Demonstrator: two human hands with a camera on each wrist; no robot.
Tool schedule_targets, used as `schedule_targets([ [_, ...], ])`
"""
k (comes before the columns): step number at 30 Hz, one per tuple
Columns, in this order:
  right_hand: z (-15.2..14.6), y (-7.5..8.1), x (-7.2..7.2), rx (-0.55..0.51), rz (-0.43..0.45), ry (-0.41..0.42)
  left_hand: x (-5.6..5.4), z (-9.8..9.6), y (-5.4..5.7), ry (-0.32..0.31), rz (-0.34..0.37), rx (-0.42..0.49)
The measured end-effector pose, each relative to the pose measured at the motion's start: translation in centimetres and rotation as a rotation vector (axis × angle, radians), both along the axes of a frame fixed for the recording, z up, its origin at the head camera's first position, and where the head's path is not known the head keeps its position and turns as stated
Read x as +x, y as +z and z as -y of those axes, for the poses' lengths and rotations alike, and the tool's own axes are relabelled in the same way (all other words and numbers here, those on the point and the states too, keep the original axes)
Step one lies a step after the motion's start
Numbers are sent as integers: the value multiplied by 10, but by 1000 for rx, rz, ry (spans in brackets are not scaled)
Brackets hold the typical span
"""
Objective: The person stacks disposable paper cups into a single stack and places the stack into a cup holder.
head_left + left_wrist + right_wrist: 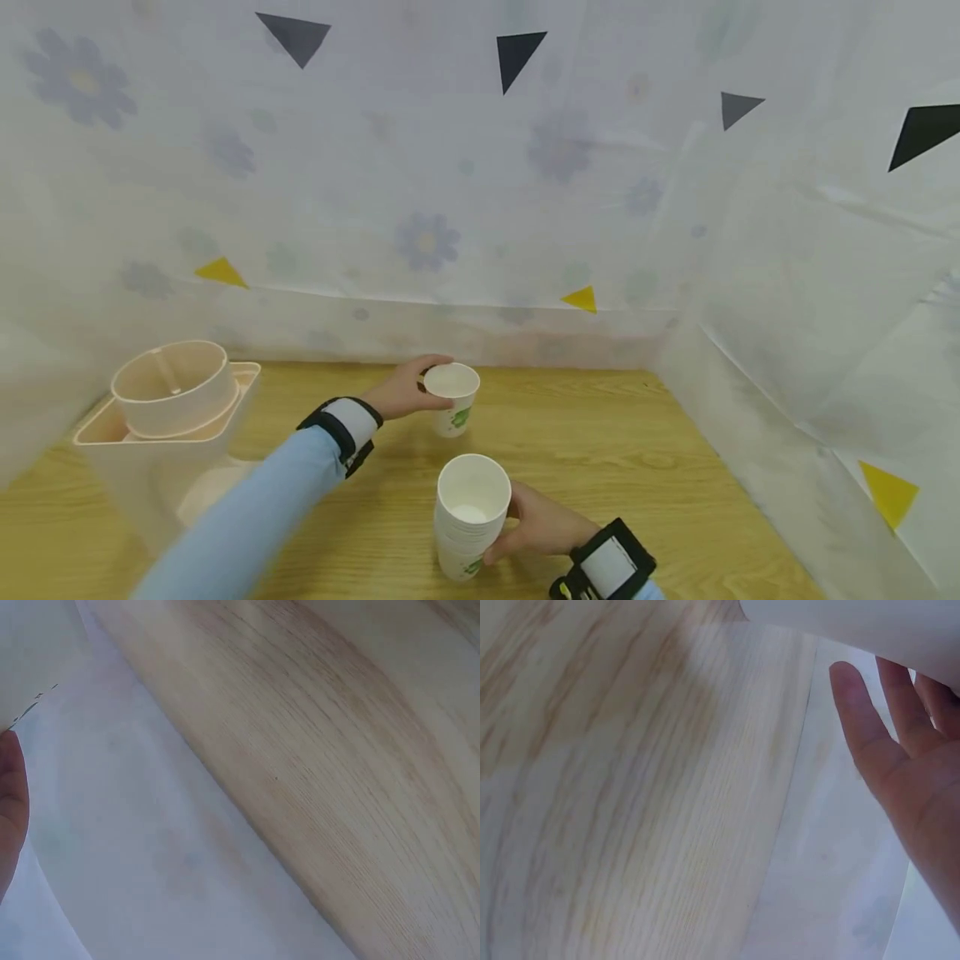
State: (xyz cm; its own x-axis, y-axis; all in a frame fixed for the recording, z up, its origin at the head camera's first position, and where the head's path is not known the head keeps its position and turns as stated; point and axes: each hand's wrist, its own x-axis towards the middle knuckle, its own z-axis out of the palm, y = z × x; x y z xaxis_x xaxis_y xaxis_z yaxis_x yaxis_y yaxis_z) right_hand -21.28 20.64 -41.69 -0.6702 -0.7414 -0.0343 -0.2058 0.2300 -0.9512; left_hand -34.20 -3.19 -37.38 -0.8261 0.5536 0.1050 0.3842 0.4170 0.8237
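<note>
My left hand [405,390] grips a white paper cup [459,407] with a green print, thumb in front and fingers reaching behind. This cup is upright at the far side of the table; whether its base touches the wood is unclear. Nearer to me, my right hand [542,523] holds a stack of white paper cups [471,500] from its right side, the thumb low on it. In the left wrist view only a bit of the left hand [11,802] shows beside the pale cup [37,652]. The right wrist view shows spread right fingers [862,712] along the white stack [855,622].
At the left stands a cream plastic appliance [150,475] with a round open container [176,392] on top. The wooden table [622,467] meets a white floral sheet [480,208] at the back and right. Black and yellow triangles [888,493] mark the sheet.
</note>
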Motion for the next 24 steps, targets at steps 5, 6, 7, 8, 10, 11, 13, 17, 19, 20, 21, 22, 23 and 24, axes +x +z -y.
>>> schedule_targets([
  [5, 0, -1, -5, 4, 1, -6, 5, 19, 6, -15, -1, 49],
  [6, 1, -2, -6, 3, -1, -7, 5, 22, 5, -18, -1, 60],
  [7, 1, -2, -6, 4, -3, -9, 5, 26, 4, -19, -6, 64],
  [8, 1, -2, -7, 2, -1, -10, 5, 30, 3, -19, -13, 67],
  [10, 2, -3, -9, -1, 1, -11, 6, 37, 1, -24, -16, 80],
  [11, 2, -3, -10, -3, -1, -11, 7, 41, 0, -29, -13, 89],
  [13, 3, -4, -11, -7, -10, -12, 10, 47, -2, -32, -16, 92],
  [17, 2, -5, -12, -16, -27, -13, 18, 58, -4, -64, -23, 101],
  [19, 3, -6, -12, -20, -27, -15, 23, 64, -4, -82, -28, 107],
  [20, 3, -6, -12, -20, -27, -15, 26, 68, -4, -92, -32, 117],
  [21, 3, -7, -12, -20, -26, -17, 29, 71, -3, -100, -37, 127],
  [22, 4, -7, -12, -20, -24, -20, 31, 74, -2, -112, -38, 142],
  [23, 4, -7, -11, -19, -23, -23, 34, 77, -1, -124, -40, 159],
  [24, 5, -7, -11, -17, -23, -25, 37, 80, 0, -137, -42, 180],
])
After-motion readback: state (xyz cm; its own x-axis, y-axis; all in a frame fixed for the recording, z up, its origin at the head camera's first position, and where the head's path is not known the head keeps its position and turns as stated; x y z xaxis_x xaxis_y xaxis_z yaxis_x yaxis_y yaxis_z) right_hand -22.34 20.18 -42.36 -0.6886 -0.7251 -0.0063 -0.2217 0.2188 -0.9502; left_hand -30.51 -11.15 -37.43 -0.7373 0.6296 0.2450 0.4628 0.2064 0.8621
